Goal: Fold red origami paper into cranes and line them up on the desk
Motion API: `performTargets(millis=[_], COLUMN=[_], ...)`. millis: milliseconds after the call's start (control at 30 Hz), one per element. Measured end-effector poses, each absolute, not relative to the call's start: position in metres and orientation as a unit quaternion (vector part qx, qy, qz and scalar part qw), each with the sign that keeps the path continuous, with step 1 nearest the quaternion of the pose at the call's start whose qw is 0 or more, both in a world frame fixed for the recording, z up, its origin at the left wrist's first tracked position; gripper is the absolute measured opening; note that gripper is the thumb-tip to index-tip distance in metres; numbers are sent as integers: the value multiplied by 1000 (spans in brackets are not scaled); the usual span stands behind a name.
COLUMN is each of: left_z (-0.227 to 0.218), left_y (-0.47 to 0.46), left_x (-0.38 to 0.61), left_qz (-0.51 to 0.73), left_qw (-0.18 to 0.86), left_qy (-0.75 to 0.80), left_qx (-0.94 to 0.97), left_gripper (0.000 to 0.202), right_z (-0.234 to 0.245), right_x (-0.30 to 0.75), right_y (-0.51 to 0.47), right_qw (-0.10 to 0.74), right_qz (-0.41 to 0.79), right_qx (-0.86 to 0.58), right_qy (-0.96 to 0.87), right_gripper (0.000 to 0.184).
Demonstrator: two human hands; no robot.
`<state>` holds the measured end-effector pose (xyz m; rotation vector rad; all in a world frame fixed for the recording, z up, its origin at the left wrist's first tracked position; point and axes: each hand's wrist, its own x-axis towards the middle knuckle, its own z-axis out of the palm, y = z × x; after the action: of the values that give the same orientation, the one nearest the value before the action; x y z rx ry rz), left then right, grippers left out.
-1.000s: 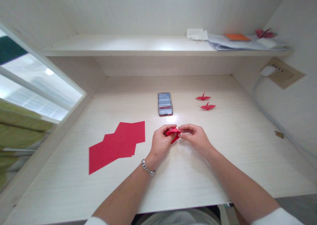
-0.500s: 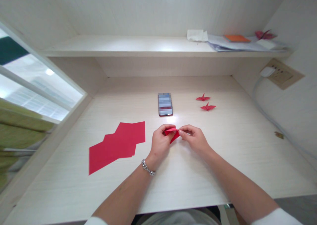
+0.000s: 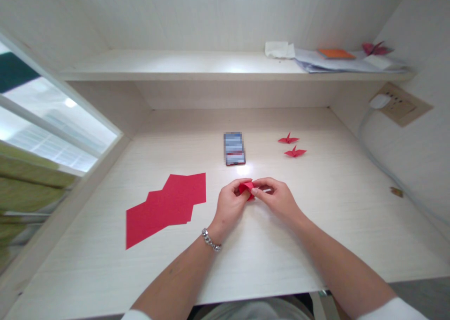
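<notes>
A small piece of folded red paper (image 3: 247, 186) is held between both hands, just above the desk near its middle. My left hand (image 3: 229, 201) pinches its left side, fingers behind and thumb in front. My right hand (image 3: 276, 194) grips the right edge between thumb and fingertips. The paper looks curved and partly opened between its layers; the fingers cover much of it. Beyond the right hand sit two red paper cranes (image 3: 288, 139), one in front of the other. Several overlapping sheets of red paper (image 3: 168, 200) lie fanned out left of my left hand.
A phone (image 3: 234, 148) with a lit, blurred screen lies beyond the hands. On the shelf (image 3: 176, 64) are papers (image 3: 316, 63), an orange pad (image 3: 336, 54) and a dark red folded paper flower (image 3: 377, 49). At the right wall, a cable (image 3: 372, 156) runs down from a socket (image 3: 401, 105).
My left hand has moved slightly right, closer to my right hand. The folded paper has turned and bent into a more rounded shape, and its lower point shows less.
</notes>
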<state>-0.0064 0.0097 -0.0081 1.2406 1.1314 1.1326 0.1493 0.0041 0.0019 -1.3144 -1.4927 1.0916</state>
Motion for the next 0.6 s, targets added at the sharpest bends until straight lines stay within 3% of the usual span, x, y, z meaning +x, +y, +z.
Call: performTargets(millis=[333,600], left_z=[-10,-5], left_y=[9,11], left_x=[-8,-10], left_qz=[447,450], left_qw=[477,504], left_qy=[497,473], left_qx=[571,566], left_gripper=[26,20], right_z=[3,2], right_x=[153,159], right_y=[2,7], right_qw=[387,378], right_qz=[337,431], right_qx=[-529,-532], right_qy=[-676,-623], right_gripper=[24,25])
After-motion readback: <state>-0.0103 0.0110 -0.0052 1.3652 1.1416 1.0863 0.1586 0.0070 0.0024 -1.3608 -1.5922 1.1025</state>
